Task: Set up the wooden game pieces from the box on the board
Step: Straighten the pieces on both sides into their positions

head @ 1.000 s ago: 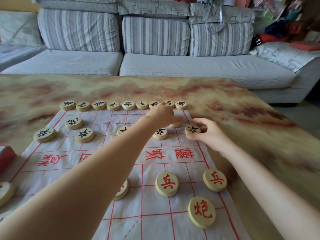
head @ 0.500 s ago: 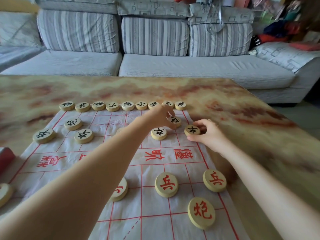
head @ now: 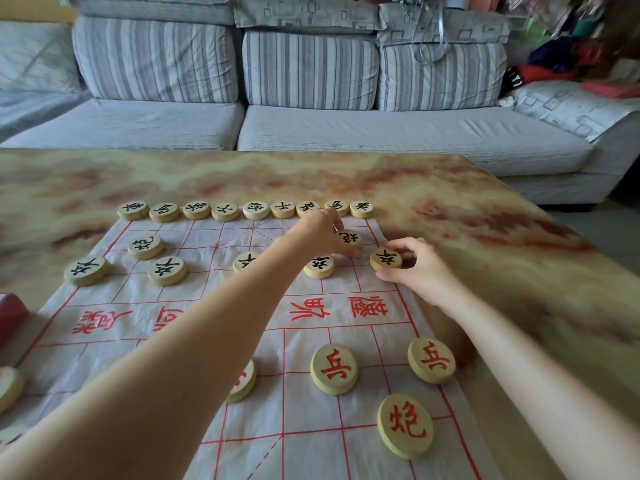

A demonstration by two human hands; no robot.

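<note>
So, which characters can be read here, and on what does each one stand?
"兵", red: on the middle near disc and the right near disc.
"炮", red: on the nearest disc.
"卒", black, upside down: on the disc gripped by the right hand.
"漢界", red, upside down: on the paper board.
"楚", red, upside down: same board; next character half hidden.
Far row of discs: black characters, too small to be sure.

Grey sofa [head: 381, 133] at 12 o'clock w/ three striped back cushions [head: 308, 69], behind marbled amber bench [head: 485, 209]. Coloured clothes pile [head: 568, 60] approx. 2 o'clock. Pale floor [head: 609, 233] at 3 o'clock. Soft daylight.
</note>
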